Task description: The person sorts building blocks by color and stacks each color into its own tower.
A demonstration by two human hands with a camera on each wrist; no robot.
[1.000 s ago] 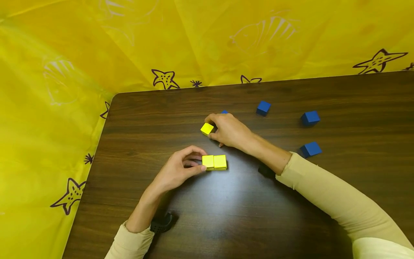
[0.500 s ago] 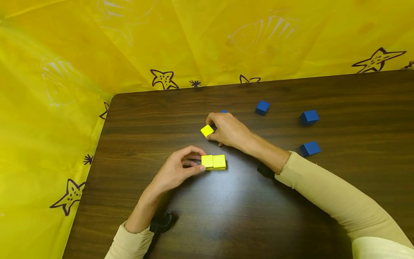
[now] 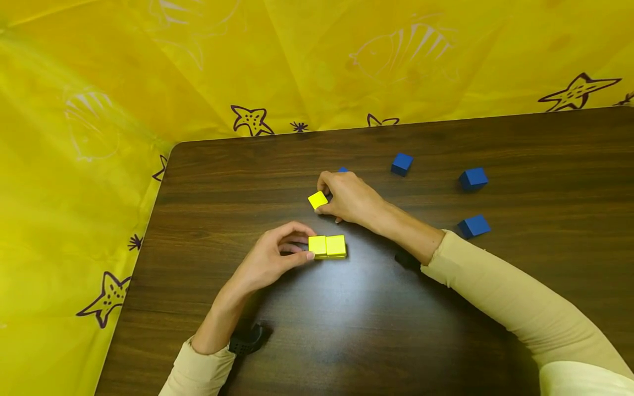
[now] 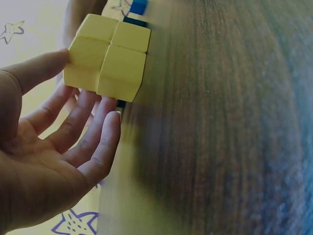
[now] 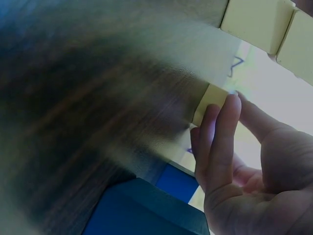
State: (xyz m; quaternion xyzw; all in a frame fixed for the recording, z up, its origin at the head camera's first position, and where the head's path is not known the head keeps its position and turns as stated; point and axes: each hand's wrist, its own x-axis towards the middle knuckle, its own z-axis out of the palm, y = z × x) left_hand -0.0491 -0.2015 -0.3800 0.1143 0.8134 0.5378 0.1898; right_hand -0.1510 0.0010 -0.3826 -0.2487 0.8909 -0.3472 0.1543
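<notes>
Several yellow cubes are set together in a block [image 3: 335, 246], two wide and two high in the left wrist view. My left hand [image 3: 267, 256] holds the left end of that block, with the thumb on the near side and fingers on the far side. Just beyond it, my right hand [image 3: 354, 198] pinches a single yellow cube [image 3: 317, 200] between thumb and fingers at or close to the table surface. In the right wrist view, fingers partly cover this cube [image 5: 204, 103]. A blue cube [image 3: 343, 170] shows only a corner behind the right hand.
Three more blue cubes lie apart on the dark wooden table [image 3: 223, 187]: one at the back [image 3: 402, 164], and a blue cube [image 3: 473, 179] and another blue cube [image 3: 474, 226] farther right. A yellow patterned cloth [image 3: 307, 60] borders the table behind and at left.
The yellow cube in my right hand has turned slightly and shifted a little nearer to the block. My left hand stays on the block; the blue cubes lie as before.
</notes>
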